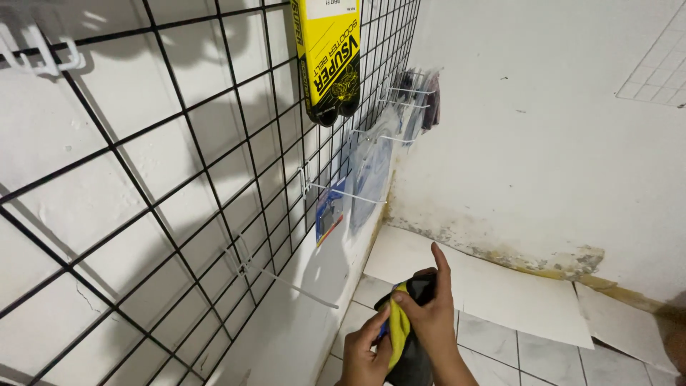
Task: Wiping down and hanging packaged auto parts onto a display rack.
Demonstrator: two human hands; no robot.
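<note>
Low in the near middle, both hands grasp a black and yellow packaged belt [404, 330]. The left hand [363, 355] pinches its yellow sleeve from the left; the right hand [434, 320] wraps the black end, forefinger raised. Left stands a black wire grid panel [179, 214] with white hooks [286, 279]; another yellow packaged belt [329, 57] hangs higher, far up.

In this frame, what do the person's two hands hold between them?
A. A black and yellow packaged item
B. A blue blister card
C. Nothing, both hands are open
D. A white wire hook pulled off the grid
A: the left hand and right hand together grip a black and yellow packaged item low in the head view, below the black wire grid on the wall.
</note>
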